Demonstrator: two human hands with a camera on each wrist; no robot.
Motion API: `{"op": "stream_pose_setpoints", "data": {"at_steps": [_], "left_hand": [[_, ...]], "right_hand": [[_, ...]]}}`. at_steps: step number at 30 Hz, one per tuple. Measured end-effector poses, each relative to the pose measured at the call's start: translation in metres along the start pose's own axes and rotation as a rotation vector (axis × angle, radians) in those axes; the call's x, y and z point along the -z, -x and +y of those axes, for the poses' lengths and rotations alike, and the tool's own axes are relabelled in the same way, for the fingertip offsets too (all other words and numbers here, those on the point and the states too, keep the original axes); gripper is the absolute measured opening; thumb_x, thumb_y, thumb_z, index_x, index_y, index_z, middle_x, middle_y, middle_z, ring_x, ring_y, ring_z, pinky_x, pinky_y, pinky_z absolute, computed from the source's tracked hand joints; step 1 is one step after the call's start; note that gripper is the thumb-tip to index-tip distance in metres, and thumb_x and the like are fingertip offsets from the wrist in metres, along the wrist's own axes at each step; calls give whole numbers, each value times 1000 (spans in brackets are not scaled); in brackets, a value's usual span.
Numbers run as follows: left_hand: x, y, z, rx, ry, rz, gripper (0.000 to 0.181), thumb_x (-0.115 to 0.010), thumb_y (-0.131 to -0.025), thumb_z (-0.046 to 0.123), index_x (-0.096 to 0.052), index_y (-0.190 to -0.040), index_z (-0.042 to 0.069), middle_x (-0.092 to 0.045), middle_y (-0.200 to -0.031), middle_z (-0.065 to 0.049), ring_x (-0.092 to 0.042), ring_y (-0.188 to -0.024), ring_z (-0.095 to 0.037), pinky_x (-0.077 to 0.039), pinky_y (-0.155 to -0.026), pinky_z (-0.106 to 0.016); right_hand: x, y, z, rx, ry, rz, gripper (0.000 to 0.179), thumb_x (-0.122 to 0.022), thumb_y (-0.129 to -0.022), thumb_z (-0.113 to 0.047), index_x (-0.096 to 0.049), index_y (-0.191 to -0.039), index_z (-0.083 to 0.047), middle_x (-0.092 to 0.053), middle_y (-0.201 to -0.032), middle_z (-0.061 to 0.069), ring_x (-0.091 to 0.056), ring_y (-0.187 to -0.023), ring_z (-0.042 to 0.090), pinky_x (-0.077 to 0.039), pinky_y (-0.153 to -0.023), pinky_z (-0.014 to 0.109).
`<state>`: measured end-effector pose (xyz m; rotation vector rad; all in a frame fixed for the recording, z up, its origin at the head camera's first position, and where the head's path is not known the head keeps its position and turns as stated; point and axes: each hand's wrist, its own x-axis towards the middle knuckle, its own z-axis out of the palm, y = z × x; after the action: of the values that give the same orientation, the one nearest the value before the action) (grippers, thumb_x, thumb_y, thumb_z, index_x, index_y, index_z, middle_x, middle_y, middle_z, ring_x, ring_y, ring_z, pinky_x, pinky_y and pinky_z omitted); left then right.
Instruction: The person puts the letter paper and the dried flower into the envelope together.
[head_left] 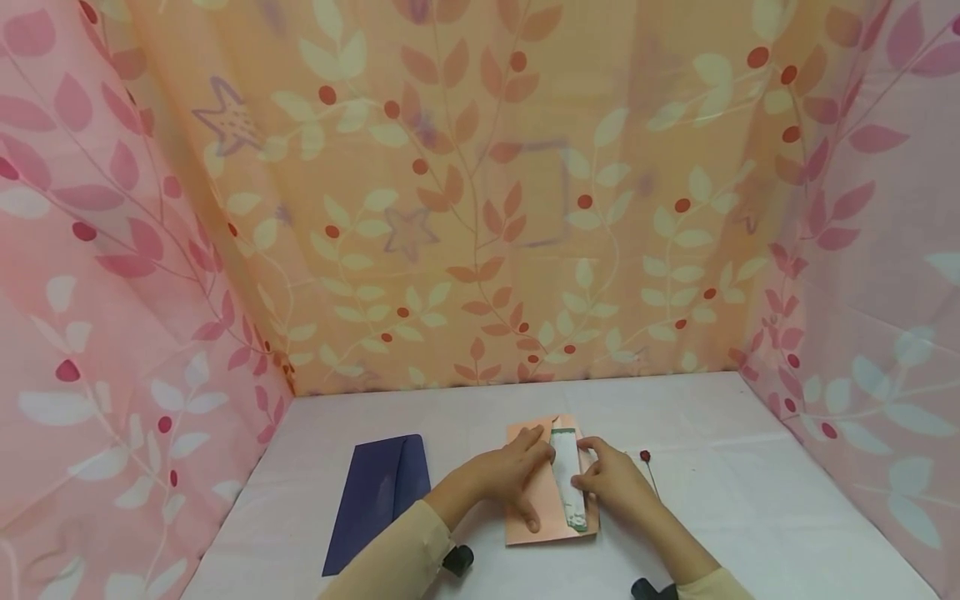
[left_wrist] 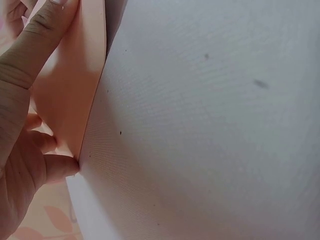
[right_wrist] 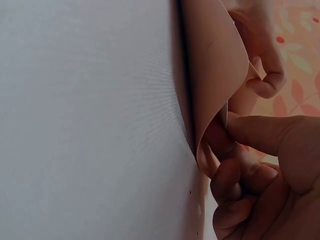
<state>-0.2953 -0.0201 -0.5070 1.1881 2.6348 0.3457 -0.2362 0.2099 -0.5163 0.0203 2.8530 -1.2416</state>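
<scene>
A peach envelope (head_left: 551, 527) lies on the white table with its flap side up. Over its middle lies a narrow white folded paper (head_left: 567, 473) with green ends and a small printed pattern at the near end. My left hand (head_left: 506, 479) rests spread across the envelope's left half, its fingertips by the paper's left edge. In the left wrist view the thumb (left_wrist: 37, 42) presses on the peach paper. From the right, my right hand (head_left: 621, 485) pinches the folded paper between thumb and fingers; in the right wrist view the envelope's flap (right_wrist: 212, 65) partly hides those fingertips.
To the left lies a dark blue envelope (head_left: 367, 492), partly behind my left sleeve (head_left: 401, 550). A thin stem with a small dark red flower head (head_left: 645, 456) lies just beyond my right hand. Leaf-patterned cloth (head_left: 465, 208) encloses the white table (head_left: 712, 433) at the back and both sides.
</scene>
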Motion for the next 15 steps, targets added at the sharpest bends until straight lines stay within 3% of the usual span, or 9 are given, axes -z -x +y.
{"op": "stream_pose_setpoints", "data": {"at_steps": [15], "left_hand": [[2, 1, -1, -21, 37, -12, 100, -88, -61, 65, -36, -139, 32, -11, -171, -13, -13, -158, -38, -41, -115, -53]], "right_hand": [[-12, -8, -2, 18, 36, -5, 68, -87, -80, -20, -55, -139, -10, -63, -69, -3, -57, -57, 13, -43, -50, 29]]}}
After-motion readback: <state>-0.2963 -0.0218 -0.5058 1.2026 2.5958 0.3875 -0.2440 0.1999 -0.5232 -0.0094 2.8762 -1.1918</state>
